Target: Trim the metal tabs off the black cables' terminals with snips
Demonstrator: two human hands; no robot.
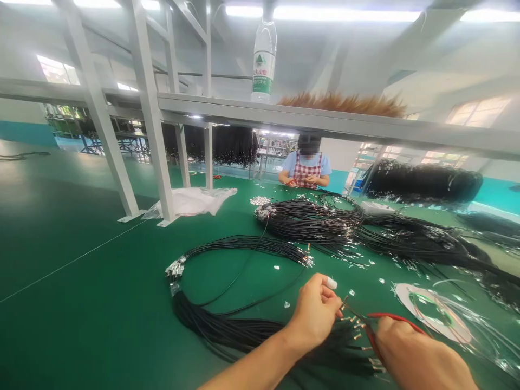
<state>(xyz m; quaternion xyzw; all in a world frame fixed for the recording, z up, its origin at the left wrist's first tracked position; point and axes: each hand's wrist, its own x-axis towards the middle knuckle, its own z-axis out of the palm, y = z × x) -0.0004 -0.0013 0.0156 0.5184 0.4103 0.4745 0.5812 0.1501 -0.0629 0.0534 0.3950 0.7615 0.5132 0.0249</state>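
Note:
My left hand (312, 311), with a white covering on one fingertip, is closed in a pinch on the end of a thin black cable with a bare coppery tip (345, 299). My right hand (410, 349) is wrapped round pliers with red handles (394, 315). Their narrow jaws point left and come close to the pinched tip; whether they touch it I cannot tell. Beneath both hands runs a bundle of black cables (239, 330), its metal-tipped ends fanned out on the right. This bundle curves round on the left, where clear wrap and silvery connectors (175, 268) show.
Larger black cable coils (312, 219) lie farther back on the green table (101, 309). At right is a white disc (430, 311) with thin wires. White shelf posts (152, 119) and a plastic bag (199, 200) stand left. A co-worker (306, 168) sits opposite. A bottle (264, 65) tops the shelf.

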